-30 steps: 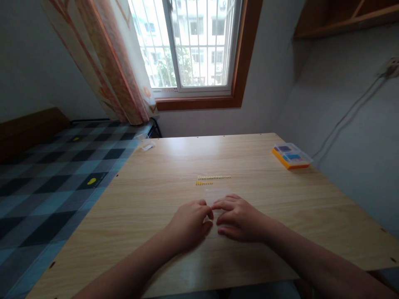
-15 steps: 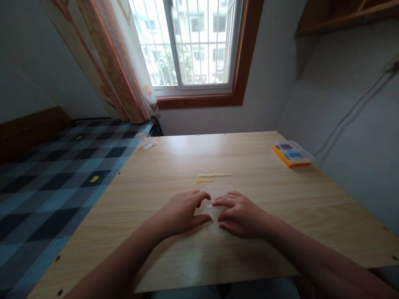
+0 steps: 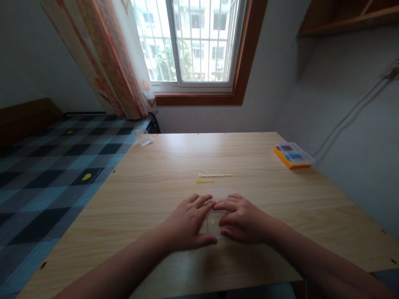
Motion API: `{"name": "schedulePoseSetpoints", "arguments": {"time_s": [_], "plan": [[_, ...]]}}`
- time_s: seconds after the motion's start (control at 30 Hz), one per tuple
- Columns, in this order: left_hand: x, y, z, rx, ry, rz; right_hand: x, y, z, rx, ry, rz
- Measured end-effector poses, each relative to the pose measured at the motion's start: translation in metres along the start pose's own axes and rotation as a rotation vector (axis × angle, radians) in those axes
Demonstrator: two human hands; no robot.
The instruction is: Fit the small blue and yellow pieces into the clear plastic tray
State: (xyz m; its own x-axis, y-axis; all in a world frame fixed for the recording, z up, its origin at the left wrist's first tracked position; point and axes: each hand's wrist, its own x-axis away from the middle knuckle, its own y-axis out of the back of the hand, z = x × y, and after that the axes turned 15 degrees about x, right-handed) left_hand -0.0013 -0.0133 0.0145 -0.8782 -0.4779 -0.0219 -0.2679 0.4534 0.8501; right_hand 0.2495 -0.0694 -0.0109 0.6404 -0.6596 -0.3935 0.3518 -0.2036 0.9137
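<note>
A small clear plastic box (image 3: 213, 227) lies on the wooden table in front of me, with a tiny pale yellow piece visible in it. My left hand (image 3: 190, 220) holds its left side, thumb at the near edge and fingers at the far edge. My right hand (image 3: 245, 218) grips the right side with bent fingers, its forefinger meeting the left fingertips at the far edge. Just beyond lie a short row of small yellow pieces (image 3: 205, 181) and a longer row of pale yellow pieces (image 3: 215, 175). My hands hide parts of the box.
An orange case with a clear lid (image 3: 294, 156) stands at the table's right edge. A clear open container (image 3: 145, 139) sits at the far left corner. To the left is a bed with a checked cover (image 3: 84, 155); a window (image 3: 199, 50) is behind the table (image 3: 149, 199).
My left hand has moved nearer to me, its thumb now at the box's near edge and its fingertips against the right forefinger. My right hand has hardly moved. The view has shifted slightly.
</note>
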Motion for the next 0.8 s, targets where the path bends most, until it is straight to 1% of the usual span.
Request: {"name": "schedulePoseSetpoints", "arguments": {"time_s": [0.1,0.3,0.37,0.5,0.6,0.7,0.8], "plan": [[-0.001,-0.002,0.002,0.012,0.019,0.018,0.0,0.0,0.0,-0.017,0.002,0.001],[-0.002,-0.001,0.001,0.061,-0.006,-0.024,-0.006,0.008,0.001,-0.023,0.043,-0.053],[-0.002,-0.001,0.001,0.068,-0.011,-0.039,-0.01,0.012,0.001,0.008,0.071,-0.044],[-0.003,-0.003,0.002,0.077,-0.019,-0.063,-0.02,0.02,0.002,0.11,0.138,0.007],[-0.002,-0.004,0.002,0.072,-0.014,-0.059,-0.023,0.02,0.002,0.157,0.175,0.099],[-0.002,-0.004,0.003,0.067,-0.013,-0.056,-0.02,0.015,0.004,0.175,0.155,0.169],[-0.001,-0.004,0.003,0.081,-0.027,-0.053,-0.016,0.011,0.006,0.183,0.117,0.179]]}}
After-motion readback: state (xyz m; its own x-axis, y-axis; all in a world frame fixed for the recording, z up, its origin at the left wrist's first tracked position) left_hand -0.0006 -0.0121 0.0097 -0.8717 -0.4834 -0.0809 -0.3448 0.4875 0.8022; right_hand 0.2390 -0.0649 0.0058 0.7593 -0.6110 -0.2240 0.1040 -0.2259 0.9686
